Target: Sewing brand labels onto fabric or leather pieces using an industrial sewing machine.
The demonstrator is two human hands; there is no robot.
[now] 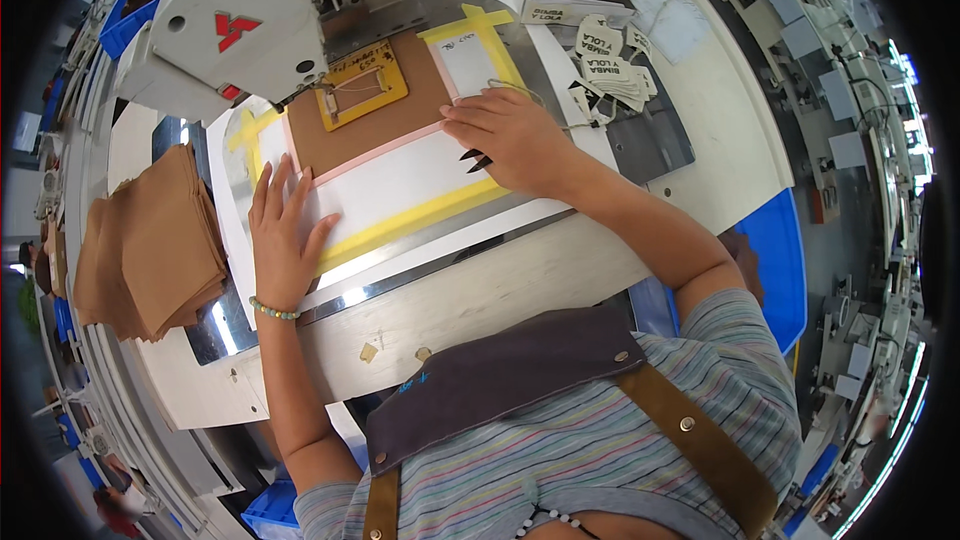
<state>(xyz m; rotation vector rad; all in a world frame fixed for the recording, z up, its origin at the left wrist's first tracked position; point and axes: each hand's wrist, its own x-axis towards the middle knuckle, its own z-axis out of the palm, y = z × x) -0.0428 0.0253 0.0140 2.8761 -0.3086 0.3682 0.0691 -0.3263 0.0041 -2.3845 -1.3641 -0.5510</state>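
A flat brown panel (350,148) lies in a white template bordered by pink strips and yellow tape (410,217), under the sewing machine head (240,30). On the panel rests a yellow frame (340,116) with a cut-out window. My left hand (283,240) lies flat at the panel's near left corner, fingers stretched out and holding nothing. At the near right corner, the fingertips of my right hand (512,145) touch the pink edge. Two dark pointed tips of what look like thread snips (477,160) stick out from under that palm; their handles are hidden.
A stack of brown panels (160,240) lies at the left of the worktable (450,305). White tags with cords (615,75) are piled at the right on a dark plate. A blue bin (785,260) stands beyond the table's right edge. The machine head overhangs the far left.
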